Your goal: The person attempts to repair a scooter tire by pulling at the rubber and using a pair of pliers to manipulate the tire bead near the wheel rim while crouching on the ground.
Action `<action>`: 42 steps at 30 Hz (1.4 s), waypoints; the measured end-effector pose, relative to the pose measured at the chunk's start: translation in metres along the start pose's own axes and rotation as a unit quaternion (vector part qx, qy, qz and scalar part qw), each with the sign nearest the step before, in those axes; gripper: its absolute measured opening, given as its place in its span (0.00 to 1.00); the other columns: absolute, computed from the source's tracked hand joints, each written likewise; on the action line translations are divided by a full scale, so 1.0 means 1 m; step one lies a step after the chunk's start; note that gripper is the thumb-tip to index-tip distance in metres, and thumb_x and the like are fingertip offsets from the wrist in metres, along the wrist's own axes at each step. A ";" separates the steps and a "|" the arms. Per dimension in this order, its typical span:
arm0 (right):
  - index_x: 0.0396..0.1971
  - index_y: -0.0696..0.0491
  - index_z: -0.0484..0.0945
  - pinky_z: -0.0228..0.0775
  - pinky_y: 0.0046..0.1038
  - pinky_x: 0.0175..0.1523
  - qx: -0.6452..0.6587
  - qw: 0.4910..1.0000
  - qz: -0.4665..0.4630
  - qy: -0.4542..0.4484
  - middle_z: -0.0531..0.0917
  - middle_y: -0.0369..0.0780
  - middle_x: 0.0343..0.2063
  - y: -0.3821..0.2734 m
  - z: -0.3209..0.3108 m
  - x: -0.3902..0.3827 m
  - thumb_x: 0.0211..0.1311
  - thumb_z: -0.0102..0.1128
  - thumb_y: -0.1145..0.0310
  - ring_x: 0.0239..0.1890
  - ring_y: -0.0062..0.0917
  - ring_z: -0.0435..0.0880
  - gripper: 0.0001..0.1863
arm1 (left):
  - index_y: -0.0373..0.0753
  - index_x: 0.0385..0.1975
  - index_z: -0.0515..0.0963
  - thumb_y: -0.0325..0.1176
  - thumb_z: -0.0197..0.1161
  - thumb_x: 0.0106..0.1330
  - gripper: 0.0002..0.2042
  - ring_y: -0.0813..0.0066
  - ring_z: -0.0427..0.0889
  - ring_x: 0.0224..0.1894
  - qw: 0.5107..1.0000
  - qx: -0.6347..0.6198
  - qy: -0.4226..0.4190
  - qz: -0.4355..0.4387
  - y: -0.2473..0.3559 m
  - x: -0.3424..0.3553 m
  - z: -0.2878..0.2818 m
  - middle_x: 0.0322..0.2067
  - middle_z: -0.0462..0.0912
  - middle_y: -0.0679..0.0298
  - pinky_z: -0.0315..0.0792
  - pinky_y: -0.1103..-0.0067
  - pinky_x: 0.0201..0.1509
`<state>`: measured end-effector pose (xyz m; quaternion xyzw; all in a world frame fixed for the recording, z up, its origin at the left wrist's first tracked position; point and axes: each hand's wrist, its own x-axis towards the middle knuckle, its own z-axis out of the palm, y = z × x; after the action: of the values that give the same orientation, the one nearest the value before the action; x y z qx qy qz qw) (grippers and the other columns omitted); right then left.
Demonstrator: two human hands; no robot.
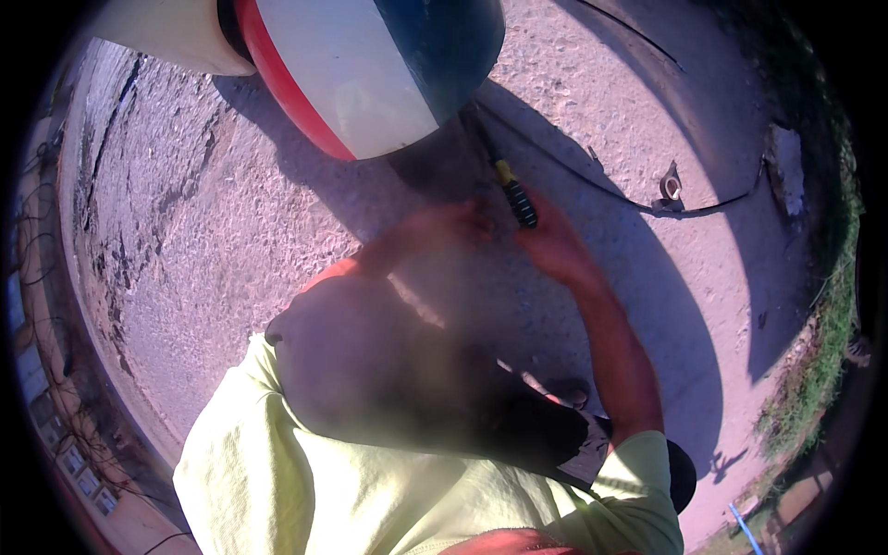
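My right hand [552, 242] is closed round the lower end of a long, thin tool with a black, pale-marked grip [521, 205] and a yellow collar. Its dark shaft runs up into the shade by a big rounded body panel [347, 79], white with a red stripe and a dark blue section. The tool's far end is lost in shadow, so its exact kind does not show. Left of the grip, my left hand [455, 222] reaches across in shade. Its fingers look loosely apart and hold nothing I can see, though they are dim.
Rough concrete ground [176, 268] spreads around me. A black cable [601, 190] curves from beside the panel to a stone block [786, 171] at the right. A small ring-shaped metal piece [671, 188] lies against the cable. Grass [803, 388] lines the right edge.
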<state>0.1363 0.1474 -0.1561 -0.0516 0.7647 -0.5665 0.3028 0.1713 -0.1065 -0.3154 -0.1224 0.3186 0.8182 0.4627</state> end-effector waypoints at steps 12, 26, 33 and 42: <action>0.67 0.52 0.71 0.66 0.41 0.67 -0.064 0.994 -0.035 0.078 0.80 0.54 0.57 -0.012 0.017 -0.003 0.62 0.63 0.67 0.64 0.48 0.76 0.31 | 0.41 0.71 0.63 0.48 0.53 0.78 0.27 0.60 0.81 0.59 1.000 0.018 0.010 0.006 -0.002 0.001 0.006 0.59 0.79 0.53 0.79 0.60 0.60; 0.71 0.56 0.64 0.68 0.33 0.65 0.023 0.998 0.050 0.035 0.81 0.49 0.57 -0.030 0.016 -0.005 0.58 0.53 0.74 0.61 0.35 0.79 0.37 | 0.45 0.72 0.63 0.47 0.54 0.78 0.27 0.61 0.83 0.57 0.999 -0.036 -0.027 -0.019 0.011 -0.001 0.022 0.57 0.81 0.57 0.78 0.60 0.60; 0.64 0.54 0.73 0.77 0.38 0.53 0.262 0.933 0.076 -0.233 0.86 0.41 0.49 0.081 -0.027 0.032 0.67 0.59 0.57 0.49 0.30 0.85 0.29 | 0.45 0.70 0.64 0.47 0.51 0.79 0.24 0.63 0.83 0.57 0.999 0.033 -0.006 0.002 0.012 0.000 0.017 0.54 0.83 0.57 0.79 0.64 0.58; 0.65 0.59 0.70 0.82 0.36 0.48 0.462 0.834 0.131 -0.271 0.85 0.45 0.50 0.087 -0.031 0.031 0.72 0.57 0.62 0.46 0.32 0.88 0.26 | 0.41 0.67 0.68 0.49 0.50 0.79 0.24 0.65 0.85 0.54 0.998 0.049 -0.044 0.006 0.005 -0.001 0.004 0.53 0.83 0.59 0.81 0.66 0.54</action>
<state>0.1182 0.1905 -0.2416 0.0432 0.3009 -0.7723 0.5578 0.1684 -0.1062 -0.3098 -0.0616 0.3382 0.8092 0.4765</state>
